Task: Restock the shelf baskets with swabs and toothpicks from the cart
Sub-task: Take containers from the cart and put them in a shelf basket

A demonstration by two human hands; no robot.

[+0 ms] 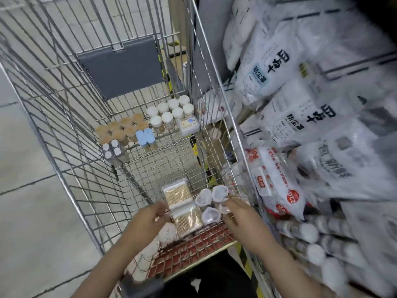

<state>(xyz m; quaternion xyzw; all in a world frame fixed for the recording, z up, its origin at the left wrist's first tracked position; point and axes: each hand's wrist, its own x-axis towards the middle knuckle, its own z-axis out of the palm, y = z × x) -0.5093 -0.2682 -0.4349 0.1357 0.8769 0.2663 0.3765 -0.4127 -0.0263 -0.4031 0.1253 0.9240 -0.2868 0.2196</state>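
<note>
Swab boxes (182, 208) lie at the cart's (64, 117) near edge beside round tubs (211, 203). The left hand (150, 214) pinches a box's side; the right hand (235, 211) curls on a tub. Probably light, rigid, slick plastic, best held across the short sides.

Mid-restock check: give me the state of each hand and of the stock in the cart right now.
left hand: touching the edge of the swab boxes, grip unclear
right hand: fingers curled on a round tub
swab boxes: two, lying flat, lids closed
round tubs: upright, lids on
white-capped jars: upright, capped, at the far end
cart: partly loaded
</note>
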